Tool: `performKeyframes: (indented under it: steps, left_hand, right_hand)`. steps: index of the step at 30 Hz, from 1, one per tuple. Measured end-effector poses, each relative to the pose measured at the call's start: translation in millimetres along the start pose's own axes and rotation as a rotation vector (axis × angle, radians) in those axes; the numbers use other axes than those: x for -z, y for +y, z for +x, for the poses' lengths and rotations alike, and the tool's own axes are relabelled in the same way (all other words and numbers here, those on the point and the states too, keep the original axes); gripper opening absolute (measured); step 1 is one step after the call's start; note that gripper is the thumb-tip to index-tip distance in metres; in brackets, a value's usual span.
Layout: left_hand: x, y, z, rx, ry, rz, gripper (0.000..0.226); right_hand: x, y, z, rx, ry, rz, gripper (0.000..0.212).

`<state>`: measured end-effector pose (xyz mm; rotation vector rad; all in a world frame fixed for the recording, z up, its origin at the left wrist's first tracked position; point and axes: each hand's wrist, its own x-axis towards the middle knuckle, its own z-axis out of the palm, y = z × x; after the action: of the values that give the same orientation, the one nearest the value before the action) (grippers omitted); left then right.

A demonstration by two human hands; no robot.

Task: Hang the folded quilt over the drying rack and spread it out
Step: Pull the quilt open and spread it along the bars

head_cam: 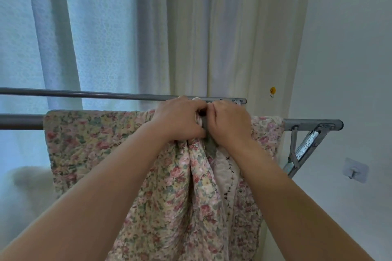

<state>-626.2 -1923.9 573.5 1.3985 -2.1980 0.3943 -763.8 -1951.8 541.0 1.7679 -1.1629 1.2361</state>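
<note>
A floral quilt (89,144) in pink, green and cream hangs over the near grey bar of the drying rack (21,122). Its left part lies flat over the bar; the middle is bunched into folds that drop toward me, showing a pale embroidered underside. My left hand (180,118) and my right hand (230,123) sit side by side at the top of the bar, both closed on the gathered quilt edge. A second, farther rack bar (84,93) runs just behind my knuckles.
The rack's hinged bracket and diagonal strut (307,144) stick out at the right. Sheer and cream curtains (191,38) hang behind the rack. A white wall at the right carries a small yellow hook (272,90) and a clear adhesive hook (355,170).
</note>
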Motion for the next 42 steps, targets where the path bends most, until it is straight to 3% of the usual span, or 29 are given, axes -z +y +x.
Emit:
performKeyframes:
  steps: [16, 26, 32, 39, 42]
  left_hand:
    - [22.7, -27.0, -10.1, -0.036, -0.063, 0.012, 0.028]
    - [59.6, -63.7, -30.1, 0.094, -0.132, 0.073, 0.050]
    - [47.6, -35.6, -33.4, 0.184, -0.233, 0.232, 0.042]
    - [34.9, -34.8, -47.7, 0.148, -0.128, 0.401, 0.047]
    - [31.6, -31.5, -44.2, 0.169, -0.136, 0.386, 0.049]
  right_hand:
    - [-11.9, 4.2, -10.8, 0.023, 0.102, -0.104, 0.042]
    - [-15.5, 6.3, -11.3, 0.012, 0.092, -0.084, 0.044]
    - [-11.3, 8.6, -11.7, 0.012, 0.104, -0.065, 0.043]
    - [-3.8, -5.4, -6.8, -0.048, -0.071, -0.082, 0.039]
    - [-0.6, -30.5, 1.3, 0.002, -0.054, -0.121, 0.030]
